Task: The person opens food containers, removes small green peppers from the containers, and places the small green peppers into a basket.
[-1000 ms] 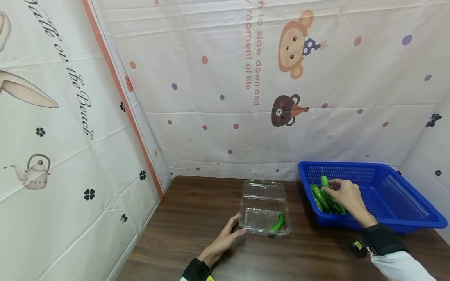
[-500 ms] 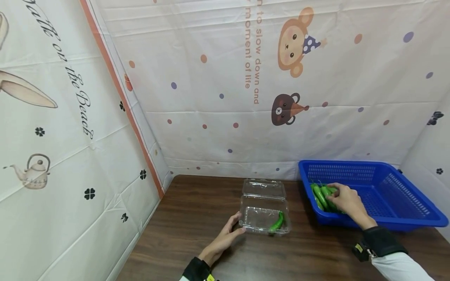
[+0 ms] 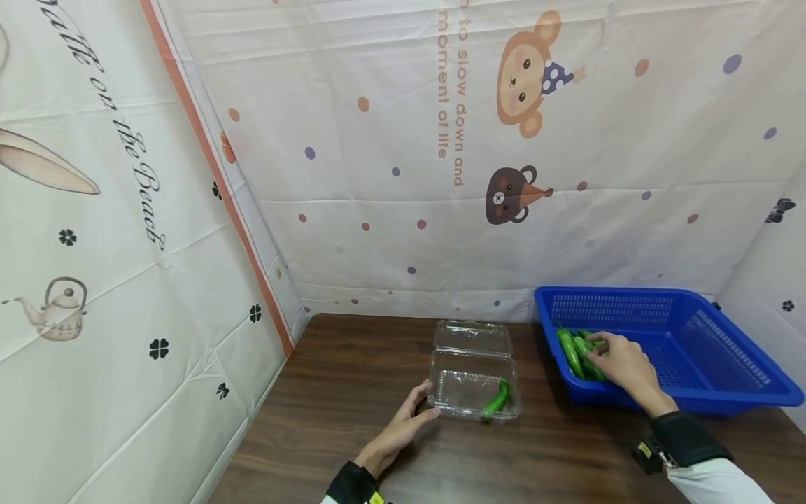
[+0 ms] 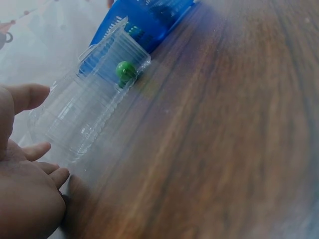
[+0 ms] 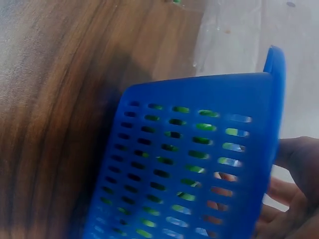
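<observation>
From the head camera we see one green chili pepper (image 3: 496, 401) already lying in the open clear plastic clamshell box (image 3: 474, 392), against its right wall. The rest, a small heap of green chili peppers (image 3: 576, 351), lie in the left end of the blue plastic basket (image 3: 705, 353), so by our judgement the packing is only begun. Our left hand (image 3: 403, 427) rests on the wooden table (image 3: 352, 392), thumb and fingers loosely spread against the box's near left corner. Our right hand (image 3: 620, 364) reaches over the basket's front rim, fingers curled down onto the heap; they seem to be closing on a pepper, though we cannot tell if one is truly gripped.

The left wrist camera shows the box (image 4: 84, 109) ribbed and transparent, its lid folded back, the pepper (image 4: 125, 72) glossy and bright at the far end, with our fingers (image 4: 27, 97) relaxed beside the near wall.

The right wrist camera shows the basket's slotted wall (image 5: 194, 164) from outside, green showing through the holes and our fingers (image 5: 294, 199) behind it.
</observation>
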Tool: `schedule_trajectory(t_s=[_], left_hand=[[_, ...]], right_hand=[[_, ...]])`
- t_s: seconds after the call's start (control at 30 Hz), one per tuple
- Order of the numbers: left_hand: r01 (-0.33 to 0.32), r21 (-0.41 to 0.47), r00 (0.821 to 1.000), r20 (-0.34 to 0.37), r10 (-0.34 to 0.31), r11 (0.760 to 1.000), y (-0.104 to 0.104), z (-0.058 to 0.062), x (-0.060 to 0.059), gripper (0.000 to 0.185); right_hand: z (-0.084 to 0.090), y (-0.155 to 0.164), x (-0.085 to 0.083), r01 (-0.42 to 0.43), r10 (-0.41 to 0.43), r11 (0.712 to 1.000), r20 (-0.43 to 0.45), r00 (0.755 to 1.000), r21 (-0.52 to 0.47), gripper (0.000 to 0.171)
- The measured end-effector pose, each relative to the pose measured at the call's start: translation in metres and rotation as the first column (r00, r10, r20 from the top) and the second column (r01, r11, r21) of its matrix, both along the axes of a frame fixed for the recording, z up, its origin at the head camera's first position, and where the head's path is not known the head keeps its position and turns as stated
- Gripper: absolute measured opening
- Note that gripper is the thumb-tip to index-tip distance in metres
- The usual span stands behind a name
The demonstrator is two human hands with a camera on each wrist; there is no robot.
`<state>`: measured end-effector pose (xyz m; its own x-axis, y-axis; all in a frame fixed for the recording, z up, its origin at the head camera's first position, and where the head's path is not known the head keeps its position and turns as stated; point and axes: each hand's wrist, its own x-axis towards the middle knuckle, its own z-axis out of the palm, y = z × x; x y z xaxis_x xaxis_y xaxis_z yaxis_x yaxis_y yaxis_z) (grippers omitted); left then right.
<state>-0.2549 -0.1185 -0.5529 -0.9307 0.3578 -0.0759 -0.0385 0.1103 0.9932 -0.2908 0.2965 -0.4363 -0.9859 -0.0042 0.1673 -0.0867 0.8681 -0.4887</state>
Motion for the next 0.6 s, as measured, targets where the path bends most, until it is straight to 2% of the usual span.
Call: schedule_trajectory(t_s=[0.13, 0.3, 0.43, 0.6], left_hand=[[0.007, 0.005, 1.000, -0.007, -0.007, 1.000, -0.001, 0.000, 0.000, 0.067], [0.001, 0.008, 1.000, 0.001, -0.001, 1.000, -0.003, 0.000, -0.001, 0.067], [0.003, 0.009, 1.000, 0.020, -0.003, 1.000, -0.003, 0.000, -0.001, 0.068], [0.031, 0.019, 0.999, 0.025, -0.032, 0.999, -0.003, 0.000, 0.000, 0.068]], right_hand=[[0.009, -0.011, 0.004, -0.029, 0.027, 0.999, -0.099, 0.995, -0.016, 0.034], [0.027, -0.033, 0.006, -0.101, 0.090, 0.994, -0.224, 0.970, -0.039, 0.029], [0.038, -0.052, 0.005, -0.160, 0.140, 0.986, -0.257, 0.956, -0.057, 0.027], [0.039, -0.079, 0.003, -0.245, 0.216, 0.967, -0.285, 0.934, -0.069, 0.026]])
